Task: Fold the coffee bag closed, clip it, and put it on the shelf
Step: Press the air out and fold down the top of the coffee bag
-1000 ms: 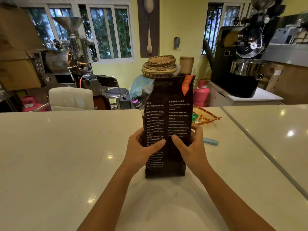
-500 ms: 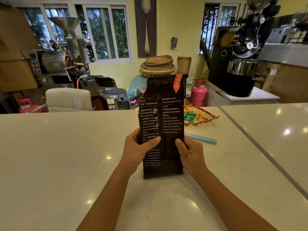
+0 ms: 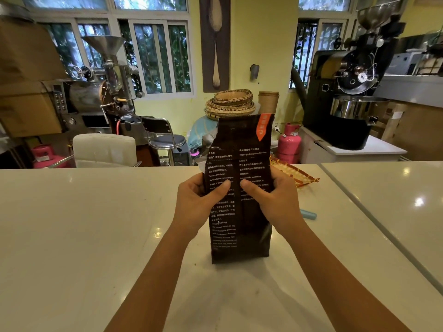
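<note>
A tall dark brown coffee bag (image 3: 242, 226) with white print and an orange tab stands upright on the white counter (image 3: 96, 236). Its top is unfolded and torn open at the left corner. My left hand (image 3: 199, 202) grips the bag's left side, thumb on the front. My right hand (image 3: 275, 200) grips the right side the same way. A light blue clip (image 3: 308, 214) lies on the counter just right of my right wrist, partly hidden by it.
A woven orange tray (image 3: 297, 174) sits behind the bag to the right. A second counter (image 3: 395, 212) adjoins on the right. Beyond the counter stand a white chair (image 3: 104, 149), a stool, coffee roasters (image 3: 347, 97), pink gas cylinders and stacked baskets (image 3: 231, 104).
Both hands have slid up the bag from its lower half to its middle. The bag stays upright on the counter.
</note>
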